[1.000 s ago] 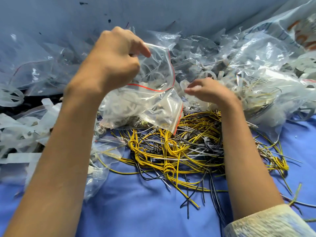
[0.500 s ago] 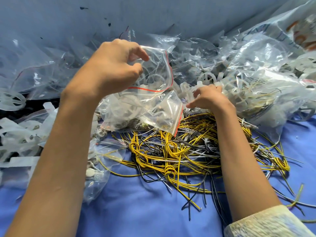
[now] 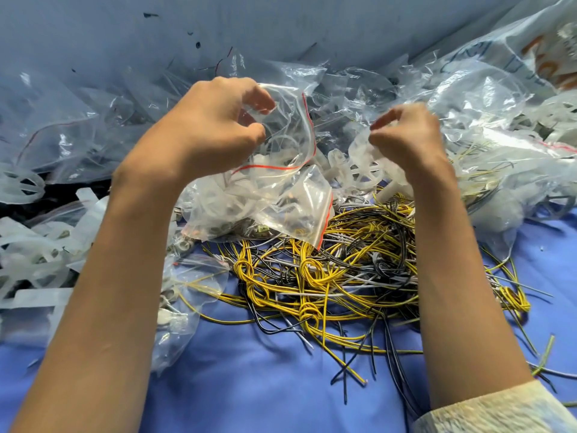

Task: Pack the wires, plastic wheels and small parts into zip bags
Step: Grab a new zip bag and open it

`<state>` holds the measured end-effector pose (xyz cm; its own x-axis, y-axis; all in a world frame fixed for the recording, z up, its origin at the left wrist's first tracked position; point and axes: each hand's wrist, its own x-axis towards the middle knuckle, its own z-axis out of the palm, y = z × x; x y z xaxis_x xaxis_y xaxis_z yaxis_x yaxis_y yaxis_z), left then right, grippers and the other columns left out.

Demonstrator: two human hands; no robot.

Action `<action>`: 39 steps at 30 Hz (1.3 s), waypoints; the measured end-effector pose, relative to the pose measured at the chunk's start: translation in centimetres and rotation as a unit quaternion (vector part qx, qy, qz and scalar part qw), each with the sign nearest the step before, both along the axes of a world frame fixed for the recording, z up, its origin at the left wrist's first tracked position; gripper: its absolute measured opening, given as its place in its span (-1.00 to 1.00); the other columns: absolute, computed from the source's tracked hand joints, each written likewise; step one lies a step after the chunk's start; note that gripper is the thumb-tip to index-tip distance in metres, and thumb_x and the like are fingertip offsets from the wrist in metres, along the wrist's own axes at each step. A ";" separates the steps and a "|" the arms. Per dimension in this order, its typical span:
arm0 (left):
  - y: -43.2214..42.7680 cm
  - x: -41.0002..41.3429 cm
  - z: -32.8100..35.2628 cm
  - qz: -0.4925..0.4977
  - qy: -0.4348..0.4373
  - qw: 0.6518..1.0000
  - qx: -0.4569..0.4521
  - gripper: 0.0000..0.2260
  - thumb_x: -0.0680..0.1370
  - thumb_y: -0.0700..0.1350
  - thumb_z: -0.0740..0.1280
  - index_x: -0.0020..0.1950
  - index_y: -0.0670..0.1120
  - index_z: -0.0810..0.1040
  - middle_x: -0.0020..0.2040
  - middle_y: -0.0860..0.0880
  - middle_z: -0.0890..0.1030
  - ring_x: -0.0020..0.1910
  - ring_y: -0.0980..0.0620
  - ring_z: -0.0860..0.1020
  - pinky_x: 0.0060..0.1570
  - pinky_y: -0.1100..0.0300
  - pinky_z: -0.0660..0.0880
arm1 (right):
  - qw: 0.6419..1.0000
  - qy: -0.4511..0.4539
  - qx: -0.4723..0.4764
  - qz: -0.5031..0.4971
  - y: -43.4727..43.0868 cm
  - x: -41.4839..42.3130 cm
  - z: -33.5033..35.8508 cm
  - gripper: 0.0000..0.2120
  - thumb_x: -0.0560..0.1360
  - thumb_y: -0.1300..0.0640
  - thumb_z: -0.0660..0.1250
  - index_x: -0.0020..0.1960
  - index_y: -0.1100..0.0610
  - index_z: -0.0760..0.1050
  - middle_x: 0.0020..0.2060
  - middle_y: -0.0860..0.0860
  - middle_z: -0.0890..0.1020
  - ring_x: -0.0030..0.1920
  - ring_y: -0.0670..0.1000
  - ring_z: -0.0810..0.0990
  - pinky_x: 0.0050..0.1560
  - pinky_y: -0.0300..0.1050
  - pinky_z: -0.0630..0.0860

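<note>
My left hand [image 3: 215, 126] pinches the mouth of a clear zip bag [image 3: 281, 142] with a red seal line, holding it up above the pile. White plastic wheels show inside that bag. To its right, my right hand [image 3: 409, 142] grips a translucent white plastic wheel [image 3: 363, 151], lifted just off the heap beside the bag's opening. Under both hands lies a tangle of yellow, black and white wires [image 3: 327, 273] on the blue cloth [image 3: 265, 385]. Another filled zip bag [image 3: 299, 210] with small parts rests below the held bag.
Crumpled clear bags [image 3: 78, 126] are heaped at the back left. Large bags [image 3: 487, 120] with wheels and wires fill the back right. Loose white plastic pieces [image 3: 37, 245] lie at the left edge. A flat bag [image 3: 184, 295] with small parts lies by my left forearm.
My right hand rose from the pile with a plastic wheel and moved up toward the bag's opening. My left hand kept the bag held up and spread its mouth wider.
</note>
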<state>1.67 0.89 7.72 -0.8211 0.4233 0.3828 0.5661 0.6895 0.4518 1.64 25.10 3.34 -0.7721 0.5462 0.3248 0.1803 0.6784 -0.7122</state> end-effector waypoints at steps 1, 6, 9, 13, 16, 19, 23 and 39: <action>0.0 0.0 0.0 0.001 0.000 1.000 0.004 -0.68 0.53 -0.21 0.29 0.25 0.04 0.53 -0.03 0.07 0.55 -0.18 0.13 0.52 -0.36 0.62 0.29 | 0.998 0.034 -0.037 0.021 -0.2 0.3 0.9 -0.81 0.35 0.30 0.32 -0.11 0.10 0.62 -0.32 -0.05 0.56 -0.15 0.01 0.60 -0.10 -0.13 0.57; 0.3 0.2 -0.1 0.005 -0.006 1.000 0.029 -0.64 0.49 -0.24 0.32 0.24 0.07 0.53 -0.12 0.06 0.55 -0.24 0.27 0.47 -0.38 0.64 0.28 | 0.945 0.154 -0.219 0.189 -1.8 2.7 4.3 -0.51 0.32 0.31 0.48 0.20 0.11 0.44 0.01 0.05 0.58 -0.02 0.03 0.66 -0.15 -0.21 0.58; 0.8 0.4 -0.3 -0.002 -0.014 0.999 0.034 -0.62 0.48 -0.24 0.31 0.25 0.05 0.51 -0.13 0.10 0.53 -0.25 0.28 0.45 -0.38 0.64 0.28 | 0.910 0.182 -0.254 0.273 -3.6 3.6 5.3 -0.42 0.30 0.35 0.50 0.28 0.26 0.41 -0.02 0.06 0.62 -0.02 0.05 0.67 0.04 0.00 0.61; 1.5 1.0 -0.1 -0.033 -0.024 0.998 0.044 -0.66 0.41 -0.17 0.30 0.18 -0.01 0.54 -0.01 -0.01 0.59 -0.07 0.10 0.54 -0.09 0.45 0.44 | 0.902 0.158 -0.214 0.340 -5.8 4.3 5.9 -0.79 0.33 0.36 0.47 -0.09 0.19 0.54 -0.24 0.05 0.62 -0.19 0.01 0.61 0.03 -0.02 0.60; 1.6 1.2 0.0 -0.034 -0.021 0.996 0.079 -0.61 0.30 -0.09 0.22 0.10 -0.04 0.57 0.01 -0.02 0.63 0.04 0.00 0.56 0.09 0.14 0.47 | 0.917 0.141 -0.142 0.346 -6.7 4.1 5.7 -0.76 0.33 0.34 0.48 -0.21 0.13 0.45 -0.32 -0.01 0.52 -0.26 -0.07 0.50 -0.13 -0.16 0.48; 1.3 1.0 0.1 -0.010 -0.042 0.989 0.141 -0.65 0.31 -0.07 0.33 0.10 0.02 0.55 -0.05 0.10 0.63 -0.06 0.14 0.58 -0.05 0.36 0.46 | 0.922 0.115 -0.089 0.358 -6.7 4.1 5.7 -0.77 0.35 0.33 0.46 -0.27 0.11 0.44 -0.27 0.03 0.54 -0.23 -0.08 0.49 -0.15 -0.22 0.41; 1.5 1.2 0.3 -0.011 -0.068 0.983 0.169 -0.56 0.26 0.05 0.34 0.13 0.05 0.55 -0.11 0.18 0.61 -0.17 0.23 0.54 -0.16 0.40 0.43 | 0.927 0.089 -0.046 0.362 -7.3 3.9 5.5 -0.85 0.36 0.27 0.46 -0.13 0.28 0.52 -0.21 0.02 0.56 -0.14 -0.05 0.53 0.03 -0.02 0.47; 1.0 1.1 0.3 0.054 -0.008 0.986 0.159 -0.69 0.43 -0.17 0.30 0.17 -0.02 0.53 -0.04 0.02 0.62 -0.05 0.04 0.56 -0.08 0.23 0.46 | 0.889 0.086 -0.156 0.422 -8.9 3.9 5.2 -0.74 0.54 0.08 0.32 0.10 0.07 0.26 0.15 0.11 0.44 -0.07 0.01 0.58 -0.14 0.09 0.63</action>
<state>2.77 1.91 8.03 -0.8617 0.1936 0.4691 0.4885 0.5671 0.6632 5.58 16.21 8.57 -0.9034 -0.1194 0.4119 -0.4286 0.2843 -0.8576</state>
